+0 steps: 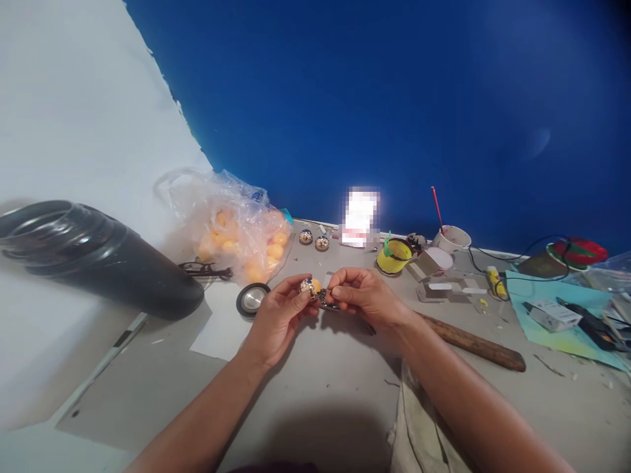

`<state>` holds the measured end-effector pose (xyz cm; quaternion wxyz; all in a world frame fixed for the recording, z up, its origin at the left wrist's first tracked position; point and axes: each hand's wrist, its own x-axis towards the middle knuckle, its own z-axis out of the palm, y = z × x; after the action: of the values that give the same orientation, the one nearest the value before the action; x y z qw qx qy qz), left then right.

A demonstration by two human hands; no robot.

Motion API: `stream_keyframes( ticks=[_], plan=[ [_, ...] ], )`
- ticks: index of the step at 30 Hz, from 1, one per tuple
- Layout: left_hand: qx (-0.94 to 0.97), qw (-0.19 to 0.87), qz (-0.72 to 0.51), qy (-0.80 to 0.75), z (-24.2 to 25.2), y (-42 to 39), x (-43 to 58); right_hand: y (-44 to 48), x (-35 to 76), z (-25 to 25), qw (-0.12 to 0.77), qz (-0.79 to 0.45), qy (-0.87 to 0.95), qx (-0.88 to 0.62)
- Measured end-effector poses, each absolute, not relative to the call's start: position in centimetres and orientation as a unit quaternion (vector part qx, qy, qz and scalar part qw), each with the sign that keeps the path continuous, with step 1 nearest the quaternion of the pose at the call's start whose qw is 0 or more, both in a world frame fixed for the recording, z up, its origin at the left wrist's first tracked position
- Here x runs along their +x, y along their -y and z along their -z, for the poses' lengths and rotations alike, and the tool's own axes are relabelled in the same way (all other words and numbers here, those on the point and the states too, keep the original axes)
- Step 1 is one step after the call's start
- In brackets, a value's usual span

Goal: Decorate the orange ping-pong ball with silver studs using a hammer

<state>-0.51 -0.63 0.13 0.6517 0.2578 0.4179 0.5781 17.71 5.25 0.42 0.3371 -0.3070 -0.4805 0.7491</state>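
Note:
Between the thumb and fingers of my left hand (284,314) is a small ball (309,288), yellow with a patterned, shiny covering. My right hand (365,297) is beside it, thumb and forefinger pinched close to the ball's right side; what they hold is too small to name. Small dark pieces (327,300) show between the two hands. Two similar patterned balls (306,236) sit farther back on the table. A plastic bag (241,226) at the left back holds several plain yellow-orange balls.
A large dark bottle (113,263) lies at the left, near a round lid (253,300) on white paper. Rightward are a yellow cup (394,257), a white cup (452,240), a wooden stick (476,341), a glue stick (495,282) and a turquoise sheet (532,295). A bright screen (359,217) stands behind.

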Motion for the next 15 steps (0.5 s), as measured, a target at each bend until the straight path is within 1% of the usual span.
stream_keyframes(
  ticks=[7,15],
  plan=[
    [0.277,0.63,-0.583,-0.432,0.09,0.72,-0.44,-5.07,17.13,0.26,0.344,-0.764,0.446,-0.316],
    [0.25,0.692,-0.553,-0.39,-0.13,0.84,-0.72,-5.15,17.32,0.18,0.341,-0.756,0.453,-0.327]
  ],
)
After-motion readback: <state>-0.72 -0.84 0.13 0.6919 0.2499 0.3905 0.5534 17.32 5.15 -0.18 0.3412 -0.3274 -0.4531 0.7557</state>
